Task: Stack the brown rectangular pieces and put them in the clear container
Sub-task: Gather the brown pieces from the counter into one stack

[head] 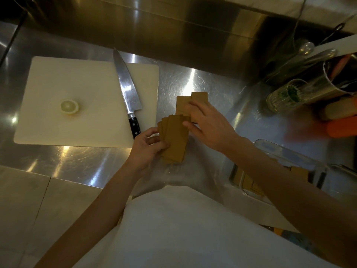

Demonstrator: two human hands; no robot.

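Note:
My left hand [148, 147] holds a fanned stack of brown rectangular pieces [174, 139] above the steel counter. My right hand [207, 123] lies just beyond it, fingers pressed on more brown pieces [182, 104] that rest flat on the counter; whether it grips them I cannot tell. The clear container [286, 151] stands at the right, partly hidden by my right forearm, with a few brown pieces [246, 181] inside it.
A white cutting board [58, 82] lies at the left with a lemon half [70, 107] and a chef's knife [126, 88] on it. Metal canisters and a glass jar [286, 97] with utensils crowd the back right. An orange object [342, 128] lies near them.

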